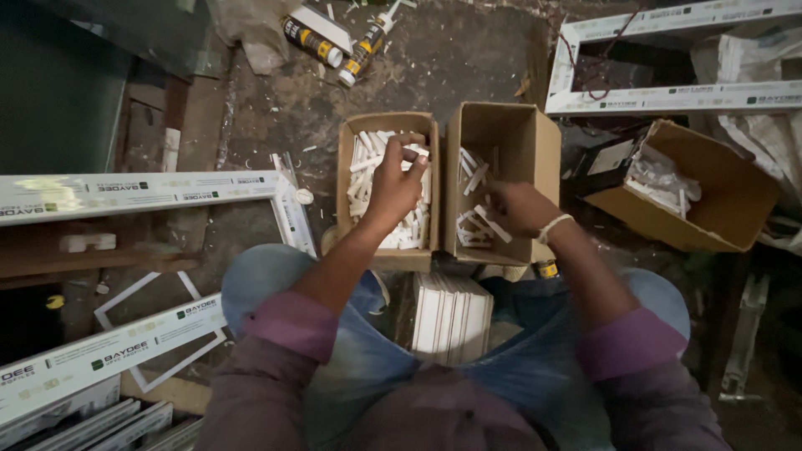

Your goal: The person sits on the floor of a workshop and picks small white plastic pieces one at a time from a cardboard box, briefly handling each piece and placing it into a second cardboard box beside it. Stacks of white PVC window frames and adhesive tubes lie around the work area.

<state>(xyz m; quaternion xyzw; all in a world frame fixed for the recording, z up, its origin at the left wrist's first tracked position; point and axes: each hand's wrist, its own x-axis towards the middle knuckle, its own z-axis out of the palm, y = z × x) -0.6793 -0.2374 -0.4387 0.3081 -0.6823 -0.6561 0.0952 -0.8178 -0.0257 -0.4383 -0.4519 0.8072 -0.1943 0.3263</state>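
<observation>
Two open cardboard boxes stand side by side on the floor in front of my knees. The left box (344,179) is full of small white plastic pieces (361,179). My left hand (393,185) is over it, fingers closed around one or more of these pieces. The right box (522,138) holds fewer white pieces (472,179). My right hand (520,209) reaches into it, blurred, fingers curled at a white piece; a pale band is on that wrist. A stack of white profile sections (451,316) stands between my legs.
A third cardboard box (735,196) with bagged white parts lies tilted at the right. White window-frame profiles (134,194) lie at the left and a frame (668,98) at the top right. Sealant tubes (313,42) lie at the top on the dusty floor.
</observation>
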